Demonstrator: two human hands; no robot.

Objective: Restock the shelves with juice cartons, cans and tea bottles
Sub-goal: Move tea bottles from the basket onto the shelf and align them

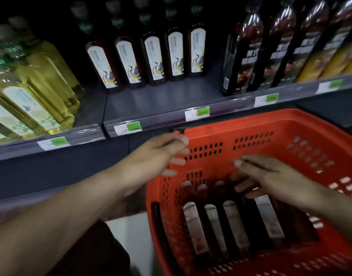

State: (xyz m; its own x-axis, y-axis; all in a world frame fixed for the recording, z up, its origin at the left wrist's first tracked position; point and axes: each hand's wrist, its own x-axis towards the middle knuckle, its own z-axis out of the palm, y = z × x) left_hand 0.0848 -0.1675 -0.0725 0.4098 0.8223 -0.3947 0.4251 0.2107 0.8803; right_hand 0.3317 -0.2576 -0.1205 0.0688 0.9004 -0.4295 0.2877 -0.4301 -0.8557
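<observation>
Below the right hand (270,178), which hovered with loose fingers holding nothing, the dark bottles (231,222) lay flat in the red basket (290,124), caps toward the shelf (161,100). The left hand (151,162), also empty and relaxed, sat at the basket's near corner, farther from them.

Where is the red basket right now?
In the head view the red basket sits lower right, just below the shelf edge, with dark bottles lying inside and both hands over it.
</observation>
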